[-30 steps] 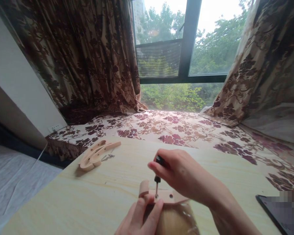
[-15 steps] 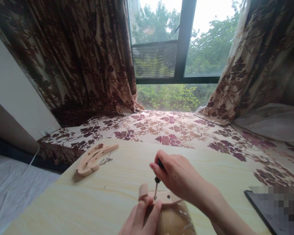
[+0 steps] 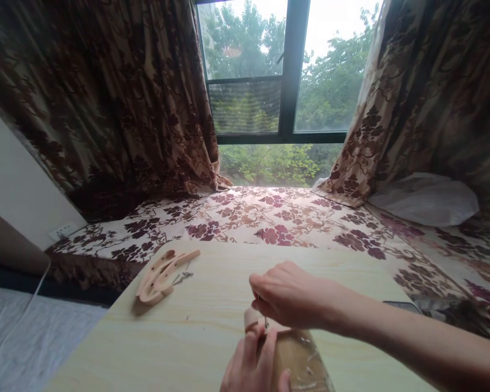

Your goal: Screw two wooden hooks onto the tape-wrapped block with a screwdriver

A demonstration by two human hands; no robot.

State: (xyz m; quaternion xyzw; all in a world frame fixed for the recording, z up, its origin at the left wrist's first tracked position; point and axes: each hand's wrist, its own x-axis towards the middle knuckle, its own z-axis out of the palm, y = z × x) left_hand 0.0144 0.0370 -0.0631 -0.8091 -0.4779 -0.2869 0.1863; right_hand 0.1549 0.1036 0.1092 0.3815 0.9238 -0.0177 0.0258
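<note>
My right hand (image 3: 283, 294) is closed around a screwdriver whose handle its fingers now cover; only the thin metal shaft (image 3: 266, 322) shows, pointing down at a pale wooden piece (image 3: 251, 319) with a raised rounded end. Lower down, my left hand (image 3: 249, 362) presses its fingers on that piece, beside the screwdriver's tip. The piece rests on a brown block (image 3: 300, 359) that looks wrapped in clear film. Whether a screw is under the tip is too small to tell.
Curved pale wooden pieces with holes (image 3: 157, 280) lie at the table's left, with several screws (image 3: 183, 278) beside them. The wood-grain table (image 3: 118, 348) meets a sill covered in floral cloth (image 3: 237, 218). A dark flat object (image 3: 402, 306) shows behind my right forearm.
My right hand has turned and its wrist has swung outward, so the screwdriver's handle is now hidden. My left hand keeps its hold on the wooden piece. The whole view has shifted slightly.
</note>
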